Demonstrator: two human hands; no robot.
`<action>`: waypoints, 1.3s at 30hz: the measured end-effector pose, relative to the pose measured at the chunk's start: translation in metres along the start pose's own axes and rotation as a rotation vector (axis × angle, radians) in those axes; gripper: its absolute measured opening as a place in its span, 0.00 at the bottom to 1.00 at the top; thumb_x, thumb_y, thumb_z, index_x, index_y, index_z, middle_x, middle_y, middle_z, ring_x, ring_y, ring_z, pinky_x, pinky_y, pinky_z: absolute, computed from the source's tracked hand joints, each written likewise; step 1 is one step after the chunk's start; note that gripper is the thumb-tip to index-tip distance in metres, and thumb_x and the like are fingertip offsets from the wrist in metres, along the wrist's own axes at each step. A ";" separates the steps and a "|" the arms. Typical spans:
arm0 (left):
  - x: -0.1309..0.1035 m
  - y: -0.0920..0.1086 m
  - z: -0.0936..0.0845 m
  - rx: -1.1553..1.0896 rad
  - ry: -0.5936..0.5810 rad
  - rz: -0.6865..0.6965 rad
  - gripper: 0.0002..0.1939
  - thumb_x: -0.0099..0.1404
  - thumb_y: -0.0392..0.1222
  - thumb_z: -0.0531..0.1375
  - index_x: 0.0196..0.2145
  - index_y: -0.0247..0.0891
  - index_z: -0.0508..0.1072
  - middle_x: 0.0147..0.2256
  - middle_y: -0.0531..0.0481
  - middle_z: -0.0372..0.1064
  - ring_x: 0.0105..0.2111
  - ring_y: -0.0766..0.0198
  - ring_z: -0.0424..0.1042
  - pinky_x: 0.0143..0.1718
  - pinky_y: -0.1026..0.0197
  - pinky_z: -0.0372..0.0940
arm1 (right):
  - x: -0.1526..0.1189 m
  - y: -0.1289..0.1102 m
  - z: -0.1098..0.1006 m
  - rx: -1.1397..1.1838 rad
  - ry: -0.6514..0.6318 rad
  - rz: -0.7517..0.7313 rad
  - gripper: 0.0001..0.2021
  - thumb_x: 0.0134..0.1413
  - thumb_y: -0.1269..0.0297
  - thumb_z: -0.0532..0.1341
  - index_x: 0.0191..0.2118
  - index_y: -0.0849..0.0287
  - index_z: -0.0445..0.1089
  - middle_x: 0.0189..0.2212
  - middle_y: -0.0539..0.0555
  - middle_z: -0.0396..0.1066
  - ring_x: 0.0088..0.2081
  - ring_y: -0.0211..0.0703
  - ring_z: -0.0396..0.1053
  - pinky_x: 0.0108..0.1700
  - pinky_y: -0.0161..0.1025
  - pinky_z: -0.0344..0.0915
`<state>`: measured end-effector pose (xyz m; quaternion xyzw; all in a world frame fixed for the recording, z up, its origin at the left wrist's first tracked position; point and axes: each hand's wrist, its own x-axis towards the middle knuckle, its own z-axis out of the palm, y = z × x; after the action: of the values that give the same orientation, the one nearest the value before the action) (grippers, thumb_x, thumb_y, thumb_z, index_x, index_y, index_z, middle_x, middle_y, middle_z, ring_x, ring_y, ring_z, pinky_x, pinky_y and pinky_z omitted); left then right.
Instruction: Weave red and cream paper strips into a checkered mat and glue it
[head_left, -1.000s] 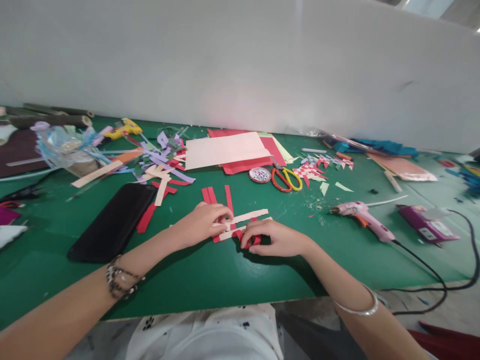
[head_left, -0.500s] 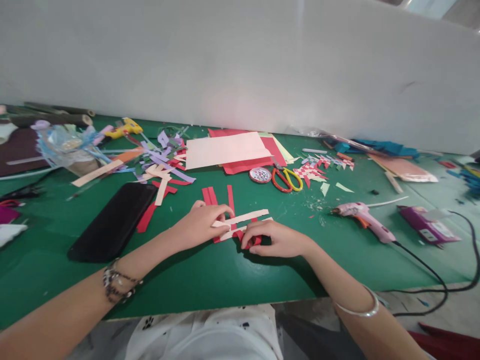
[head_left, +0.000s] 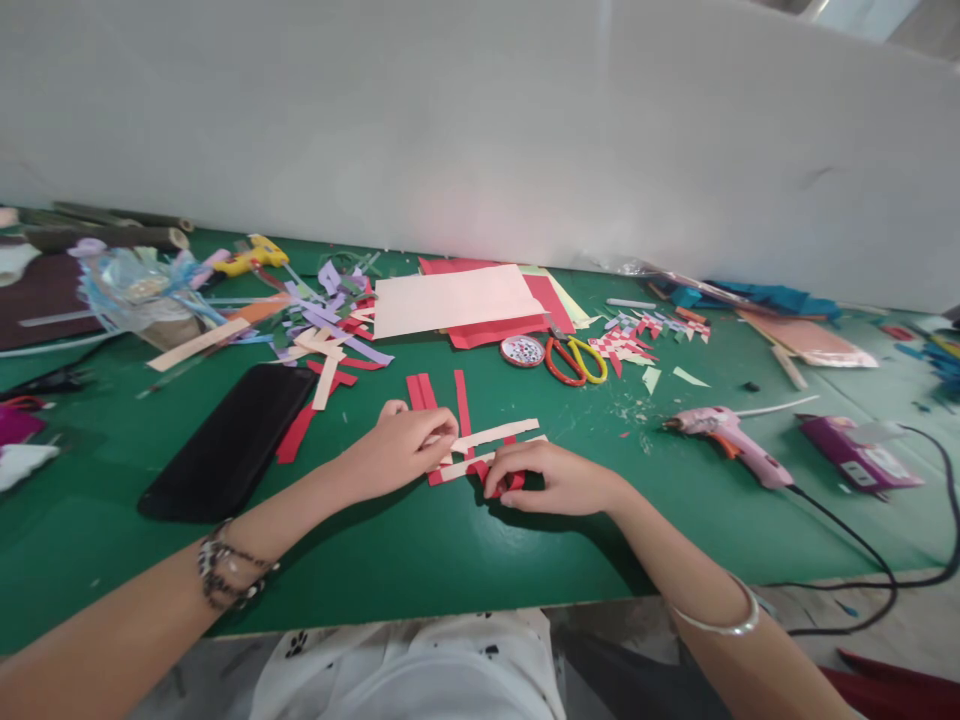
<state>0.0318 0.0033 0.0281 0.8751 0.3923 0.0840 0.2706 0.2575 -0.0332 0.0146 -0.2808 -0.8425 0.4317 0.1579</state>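
Red paper strips (head_left: 463,398) stand upright on the green table, crossed by cream paper strips (head_left: 501,433) in a loose weave. My left hand (head_left: 411,445) is closed at the left end of the upper cream strip, thumb and fingers pinched on it. On the lower right of the weave rests my right hand (head_left: 551,478), its fingers curled down on a folded red strip (head_left: 516,481). Both palms hide part of the crossings. A black phone (head_left: 229,443) lies left of my left hand.
Behind the weave are a cream sheet (head_left: 457,303), a round tin (head_left: 522,350) and scissors (head_left: 576,360). A pink glue gun (head_left: 731,440) and a purple box (head_left: 859,452) lie right, with a cable. Paper scraps (head_left: 330,320) and a yellow glue gun (head_left: 251,257) lie left.
My left hand has shifted slightly left and its fingers have curled in further at the end of the upper cream strip. My right hand stays in place.
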 end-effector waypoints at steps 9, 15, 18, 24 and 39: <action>-0.002 -0.001 -0.004 0.058 -0.061 -0.003 0.15 0.67 0.43 0.42 0.37 0.41 0.67 0.21 0.56 0.63 0.29 0.62 0.60 0.43 0.57 0.48 | 0.000 -0.001 -0.001 0.003 -0.002 -0.006 0.08 0.53 0.73 0.56 0.39 0.61 0.69 0.36 0.54 0.70 0.35 0.35 0.66 0.40 0.34 0.63; 0.002 -0.005 0.003 0.117 -0.075 0.078 0.14 0.69 0.44 0.41 0.37 0.39 0.64 0.22 0.58 0.61 0.22 0.67 0.56 0.43 0.58 0.48 | 0.000 -0.001 0.000 0.002 -0.001 -0.006 0.08 0.52 0.72 0.56 0.39 0.61 0.69 0.36 0.54 0.70 0.35 0.35 0.66 0.41 0.34 0.63; 0.006 -0.006 0.009 0.148 -0.057 0.116 0.14 0.69 0.43 0.40 0.36 0.38 0.63 0.21 0.58 0.61 0.20 0.68 0.55 0.41 0.58 0.48 | 0.000 -0.001 0.001 -0.002 0.007 -0.014 0.08 0.52 0.72 0.56 0.38 0.61 0.69 0.36 0.53 0.70 0.34 0.35 0.66 0.40 0.34 0.63; 0.009 -0.006 0.010 0.189 -0.049 0.129 0.09 0.67 0.39 0.44 0.34 0.39 0.62 0.20 0.59 0.62 0.19 0.69 0.54 0.40 0.59 0.47 | 0.000 -0.001 0.000 -0.027 0.026 -0.019 0.08 0.51 0.72 0.57 0.38 0.61 0.70 0.36 0.53 0.69 0.35 0.34 0.66 0.40 0.33 0.63; 0.011 0.000 0.012 0.279 -0.022 0.068 0.06 0.62 0.34 0.47 0.31 0.38 0.62 0.19 0.60 0.63 0.17 0.70 0.50 0.38 0.59 0.47 | 0.001 -0.002 0.001 -0.025 0.033 -0.027 0.07 0.51 0.72 0.57 0.37 0.61 0.70 0.34 0.53 0.70 0.34 0.34 0.66 0.39 0.33 0.63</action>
<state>0.0435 0.0065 0.0178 0.9179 0.3671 0.0285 0.1477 0.2560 -0.0340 0.0154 -0.2785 -0.8488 0.4143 0.1743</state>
